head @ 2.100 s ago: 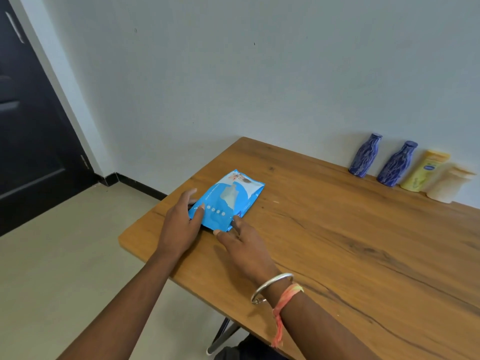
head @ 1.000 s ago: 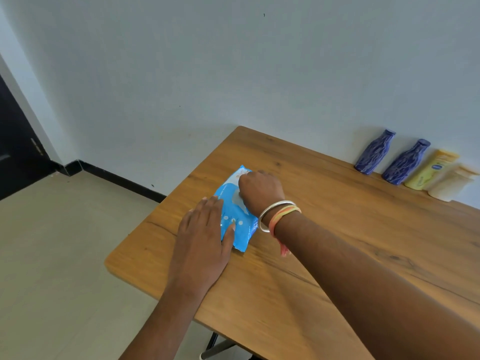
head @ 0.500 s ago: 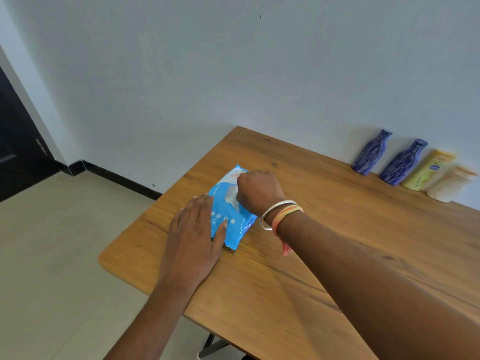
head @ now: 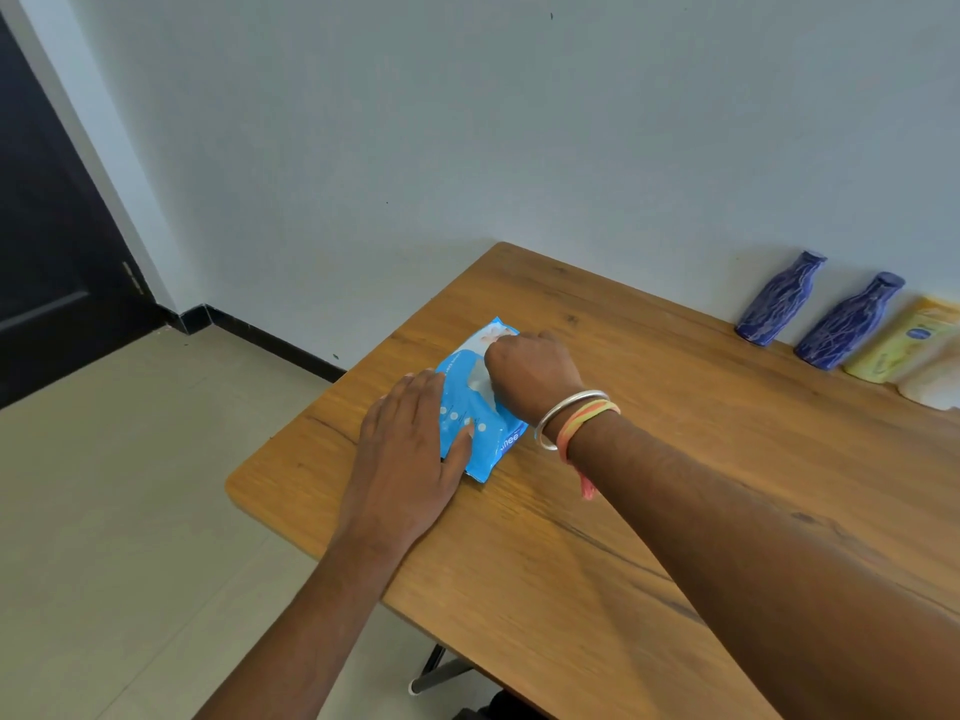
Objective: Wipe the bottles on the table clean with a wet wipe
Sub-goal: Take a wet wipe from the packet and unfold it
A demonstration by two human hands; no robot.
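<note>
Clearly you were at the opening step: getting a wipe out of the pack, with no bottle touched yet. Your left hand (head: 402, 459) lay flat, fingers straight, pressing the near end of the blue wet-wipe pack (head: 475, 402) onto the tabletop (head: 649, 459), the thumb resting across its printed face. Your right hand (head: 532, 374) was curled over the pack's middle, where the pale flap sits, and it looked as though it was pinching that flap or a wipe beneath it; the fingers (head: 493, 366) themselves were tucked under the knuckles, so I could not tell exactly what they held. The pack sat near the tabletop's corner at about ten o'clock from where you stood. The bottles waited well apart from it, lined against the wall at about two o'clock: two dark blue patterned bottles (head: 779, 301) and (head: 844, 324), then a yellow bottle (head: 898, 345) and a pale one (head: 930, 387) partly cut off by the frame edge. The next move, as I judge it, called for a steady upward pull with the right hand while the left kept the pack pinned, so a single wipe came free rather than the whole pack lifting.
</note>
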